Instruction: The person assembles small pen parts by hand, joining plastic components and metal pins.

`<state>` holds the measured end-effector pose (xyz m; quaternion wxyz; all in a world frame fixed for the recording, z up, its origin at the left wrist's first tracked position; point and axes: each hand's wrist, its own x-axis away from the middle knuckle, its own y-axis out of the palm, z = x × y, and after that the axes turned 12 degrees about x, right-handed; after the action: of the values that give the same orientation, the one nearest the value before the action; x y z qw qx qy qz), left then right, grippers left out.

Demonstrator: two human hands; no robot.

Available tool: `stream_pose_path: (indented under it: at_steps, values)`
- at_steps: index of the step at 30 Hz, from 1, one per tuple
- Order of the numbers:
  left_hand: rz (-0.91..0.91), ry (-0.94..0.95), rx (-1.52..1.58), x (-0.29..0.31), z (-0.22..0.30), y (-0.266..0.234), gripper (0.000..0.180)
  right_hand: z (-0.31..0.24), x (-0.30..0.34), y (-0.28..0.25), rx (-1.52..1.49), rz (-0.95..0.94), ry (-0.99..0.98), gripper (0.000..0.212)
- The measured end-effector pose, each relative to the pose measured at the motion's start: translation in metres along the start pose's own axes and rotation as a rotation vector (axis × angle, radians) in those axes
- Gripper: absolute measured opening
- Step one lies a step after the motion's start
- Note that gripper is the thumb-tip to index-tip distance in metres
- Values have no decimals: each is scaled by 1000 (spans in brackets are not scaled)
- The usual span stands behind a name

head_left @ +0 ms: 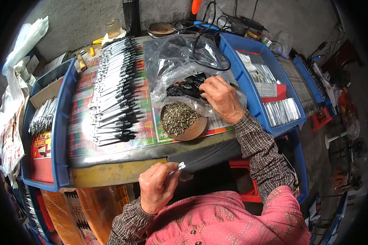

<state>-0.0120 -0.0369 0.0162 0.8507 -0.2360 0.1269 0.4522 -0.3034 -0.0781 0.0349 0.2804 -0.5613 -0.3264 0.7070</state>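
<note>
One hand, the left hand [157,187], is clamped, thumb against fingers, on a slim white-ended piece [181,165], held just in front of the near edge of the desk [110,174]. Farther forward, the right hand [223,98] bends its fingers down at a heap of black parts [184,85] in the mouth of a clear plastic bag [167,57]; whether its fingertips close on one cannot be told. Just in front of the bag stands a round bowl [196,132] with many small metallic pieces [178,118]. Left of bag and bowl, a long row of white-and-black pens [114,90] lies close together on a colourful printed sheet [79,134]. Farther out, a blue tray [65,122] at the left holds thin pale rods [45,116], and another blue tray [243,90] at the right holds bundles of slim silvery sticks [282,111]. Near the wall, a clear cup [112,28] stands beyond the pens.
</note>
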Motion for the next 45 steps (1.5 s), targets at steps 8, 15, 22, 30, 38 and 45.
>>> stream_pose_path:
  at_steps: [8, 15, 22, 30, 38, 45]
  values:
    - [-9, -23, 15, 5, 2, -2, 14, -50, 22, -52, -440, 65, 235, 29]
    - [-43, -9, 52, 8, 13, 2, 18, -103, 65, -90, -903, -176, 441, 23]
    - [-72, -42, 66, 16, 20, 6, 19, -119, 84, -94, -1015, -207, 441, 17]
    - [-89, 12, 72, 22, 21, 10, 21, -133, 93, -94, -1147, -222, 593, 17]
    - [-113, 39, 40, 22, 23, 9, 21, -131, 96, -92, -1410, -374, 771, 13]
    - [-103, 56, 24, 26, 18, 13, 21, -132, 97, -82, -1417, -417, 706, 12]
